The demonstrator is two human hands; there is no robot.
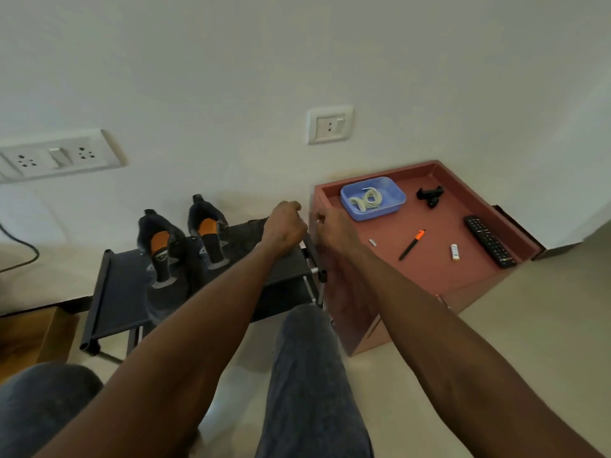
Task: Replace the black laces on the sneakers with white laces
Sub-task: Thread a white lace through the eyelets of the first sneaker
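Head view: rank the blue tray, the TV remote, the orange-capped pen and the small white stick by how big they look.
1. blue tray
2. TV remote
3. orange-capped pen
4. small white stick
The remote and the pen look similar in length; the remote is wider.

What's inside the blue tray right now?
The blue tray holds coiled white laces. Anything beneath the coil is covered, so I cannot tell.

You see sneakers [185,259]: dark matt fabric, orange tongue panels | rack [109,292]: matt black cloth shelf, metal tubes | tray [373,198]: smooth blue plastic | laces [367,199]: pale woven cord | cabinet [429,269]: matt reddish-brown top | remote [491,241]: black plastic | your trousers [307,375]: grey denim-like cloth.
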